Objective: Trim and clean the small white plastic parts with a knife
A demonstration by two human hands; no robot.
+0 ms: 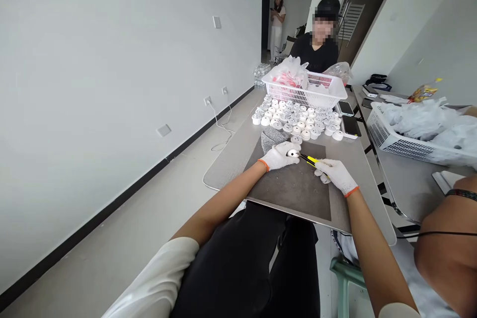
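Both of my hands wear white knit gloves with orange cuffs. My left hand [280, 156] is closed around a small white round plastic piece [293, 153] with a dark hole in its middle. From the right, my right hand [334, 173] grips a slim yellow-and-black hand tool [311, 159], whose dark narrow end points at the white piece. Whether the tip touches it I cannot tell. Under both hands lies a dark brown mat [292, 194]. A crumpled grey cloth [273, 138] is just beyond my left hand.
Many white round pieces [294, 117] crowd the table's far half. Behind them stands a white basket [320, 97] holding plastic bags. Phones [350, 126] lie at the right edge. A person [316, 49] sits opposite; another basket [410, 150] and someone's arm [447, 238] are at right.
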